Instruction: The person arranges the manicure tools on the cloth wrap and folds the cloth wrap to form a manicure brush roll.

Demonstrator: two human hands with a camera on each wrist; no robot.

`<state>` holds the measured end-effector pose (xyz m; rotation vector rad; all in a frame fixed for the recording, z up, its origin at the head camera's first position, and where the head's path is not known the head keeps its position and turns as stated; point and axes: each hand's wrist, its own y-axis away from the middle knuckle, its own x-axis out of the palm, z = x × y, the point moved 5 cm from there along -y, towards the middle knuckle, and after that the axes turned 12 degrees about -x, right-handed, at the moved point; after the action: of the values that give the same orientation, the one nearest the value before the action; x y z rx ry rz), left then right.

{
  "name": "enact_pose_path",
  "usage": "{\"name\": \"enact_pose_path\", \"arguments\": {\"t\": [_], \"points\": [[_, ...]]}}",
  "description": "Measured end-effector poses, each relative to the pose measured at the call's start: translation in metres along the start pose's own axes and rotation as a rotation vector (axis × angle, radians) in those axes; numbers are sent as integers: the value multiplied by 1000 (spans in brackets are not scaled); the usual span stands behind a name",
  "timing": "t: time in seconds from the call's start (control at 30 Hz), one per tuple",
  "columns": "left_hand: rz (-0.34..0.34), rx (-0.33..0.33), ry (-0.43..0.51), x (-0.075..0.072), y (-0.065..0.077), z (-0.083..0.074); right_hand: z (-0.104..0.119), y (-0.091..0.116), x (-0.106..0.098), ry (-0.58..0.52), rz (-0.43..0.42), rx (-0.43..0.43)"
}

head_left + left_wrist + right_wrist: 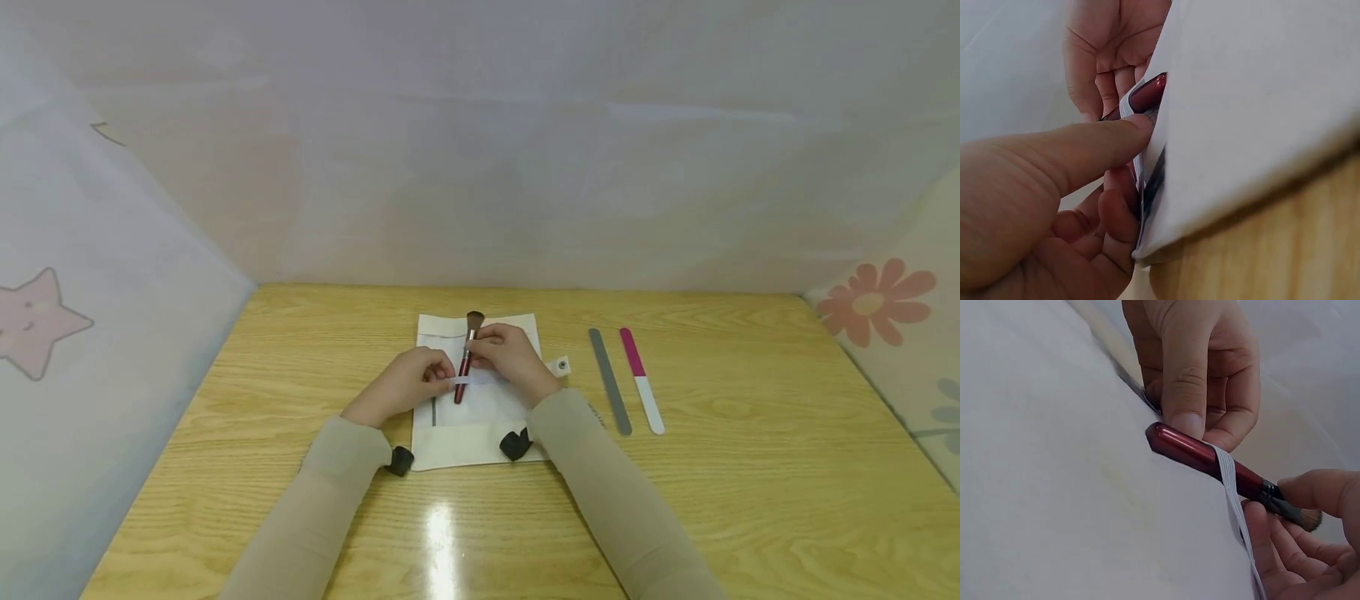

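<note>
A makeup brush (pixel 461 388) with a dark red handle lies over a white fabric roll (pixel 457 450), its brown bristles toward the far edge. A white elastic band (pixel 1227 472) crosses the handle. My right hand (pixel 512 357) pinches the brush near its ferrule, between thumb and fingers. Beside the handle, my left hand (pixel 408 383) pinches the elastic band, its thumb on top, as the left wrist view shows. A thin dark strip (pixel 433 412) shows on the fabric below the left hand; its kind is unclear.
Right of the roll lie a grey nail file (pixel 611 382) and a pink and white nail file (pixel 642 382), side by side. A snap tab (pixel 559 367) sticks out from the roll's right edge. Printed cloth walls surround the wooden table (pixel 750 500).
</note>
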<state>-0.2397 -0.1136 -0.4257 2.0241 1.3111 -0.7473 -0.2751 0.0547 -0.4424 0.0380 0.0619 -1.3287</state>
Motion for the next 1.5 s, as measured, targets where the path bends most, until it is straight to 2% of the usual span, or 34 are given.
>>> {"name": "enact_pose_path", "arguments": {"t": [0.27,0.4,0.8,1.0,1.27,1.37,1.5], "points": [[-2,-2,-2,-1,-1,0,0,-4,2,-85,-60,33],[2,-1,-4,-1,0,1,1,-8,5,-91,-55,32],[1,38,-3,1,-5,-3,7,-20,1,-21,-31,41],[-5,36,-6,1,-7,-4,8,-19,0,83,33,26],[-10,43,-7,0,-6,-8,16,-13,4,388,157,-76],[-11,46,-7,0,-5,-9,18,-9,5,487,173,-105],[-9,43,-11,0,-4,-10,20,-5,6,557,174,-130]]}}
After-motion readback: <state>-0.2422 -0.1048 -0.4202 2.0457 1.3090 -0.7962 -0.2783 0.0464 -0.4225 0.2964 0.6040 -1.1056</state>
